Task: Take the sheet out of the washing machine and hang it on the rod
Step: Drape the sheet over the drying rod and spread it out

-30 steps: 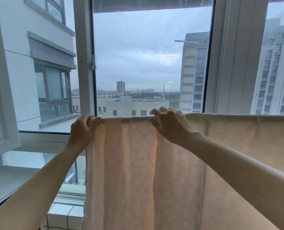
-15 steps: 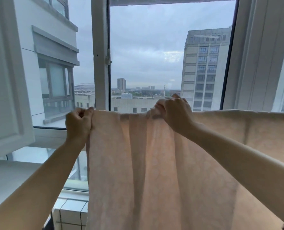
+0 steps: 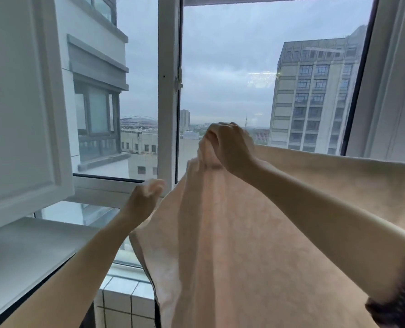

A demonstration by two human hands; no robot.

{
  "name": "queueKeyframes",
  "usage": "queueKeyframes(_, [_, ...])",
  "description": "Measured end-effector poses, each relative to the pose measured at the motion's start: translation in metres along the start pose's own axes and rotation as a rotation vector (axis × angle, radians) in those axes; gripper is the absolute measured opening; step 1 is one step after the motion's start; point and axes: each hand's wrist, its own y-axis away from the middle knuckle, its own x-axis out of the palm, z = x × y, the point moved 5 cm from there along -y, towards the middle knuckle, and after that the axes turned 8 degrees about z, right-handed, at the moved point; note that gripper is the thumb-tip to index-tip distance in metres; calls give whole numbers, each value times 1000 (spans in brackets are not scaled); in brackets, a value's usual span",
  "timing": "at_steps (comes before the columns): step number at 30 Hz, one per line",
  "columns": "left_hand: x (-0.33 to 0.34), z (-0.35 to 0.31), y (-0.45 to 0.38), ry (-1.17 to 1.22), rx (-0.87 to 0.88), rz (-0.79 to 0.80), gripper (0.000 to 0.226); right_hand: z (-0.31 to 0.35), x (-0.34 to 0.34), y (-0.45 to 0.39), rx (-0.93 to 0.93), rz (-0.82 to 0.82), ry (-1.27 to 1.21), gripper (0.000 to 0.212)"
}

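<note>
A pale peach sheet (image 3: 244, 245) hangs in front of me, and its top edge at the right lies over a rod that the cloth hides. My right hand (image 3: 229, 147) grips a bunched part of that top edge and holds it raised against the window. My left hand (image 3: 147, 197) is lower, just beside the sheet's slanting left edge. It is blurred, its fingers loosely curled, and I see no cloth in it. The sheet's left side droops down from my right hand. The washing machine is out of view.
A white-framed window (image 3: 166, 91) fills the view ahead, with an open sash (image 3: 26, 102) swung inward at the left. Below it run a white sill (image 3: 31, 247) and a tiled ledge (image 3: 121, 301). Tall buildings stand outside.
My left hand has let go of the sheet's left corner and dropped lower. My right hand has gathered and lifted the top edge, and the sheet's left side has fallen into a slant.
</note>
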Motion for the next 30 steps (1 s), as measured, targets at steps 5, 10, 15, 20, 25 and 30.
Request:
queueKeyframes(5, [23, -43, -14, 151, 202, 136, 20, 2, 7, 9, -57, 23, 15, 23])
queueKeyframes(10, [-7, -39, -16, 75, 221, -225, 21, -21, 0, 13, -3, 53, 23, 18])
queueKeyframes(15, [2, -24, -15, -52, 144, -181, 22, -41, -2, 21, 12, 224, 15, 20])
queueKeyframes(20, [25, -43, -14, -32, 225, -61, 47, -65, -12, 52, 20, 314, 63, 40])
queueKeyframes(25, [50, -102, -16, -72, 438, -117, 32, -81, -32, 76, -13, 294, 189, 37])
queueKeyframes(30, [92, -144, -11, -480, 652, -238, 19, -123, -61, 95, -9, 290, 247, 34])
